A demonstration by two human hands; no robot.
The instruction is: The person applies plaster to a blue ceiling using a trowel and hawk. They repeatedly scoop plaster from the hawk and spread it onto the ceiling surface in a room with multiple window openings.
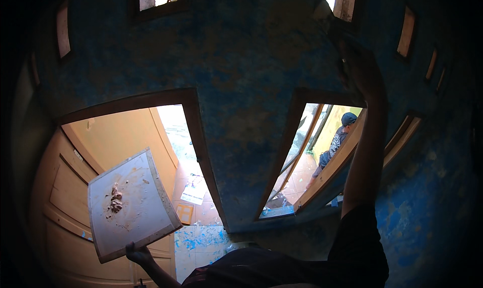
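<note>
My left hand (140,254) grips the lower edge of a white board (146,207), which tilts at the lower left. A small heap of pale brownish putty (115,197) sits on the board, with smears and crumbs around it. At the upper right, my right arm reaches high, and my right hand (359,66) is closed around a putty knife (323,11). The blade is up at the patchy blue wall (241,56), beside a small high window opening (345,2). Shadow hides the knife's handle and most of the fingers; whether the blade touches the wall I cannot tell.
A wooden door (65,217) stands open on the left, within a dark doorframe (190,112). Paint flecks and paper (194,190) lie on the tiled floor. Through the open window (302,152) at right, another person in a cap (334,144) is outside. A wooden sash (327,175) projects near my right arm.
</note>
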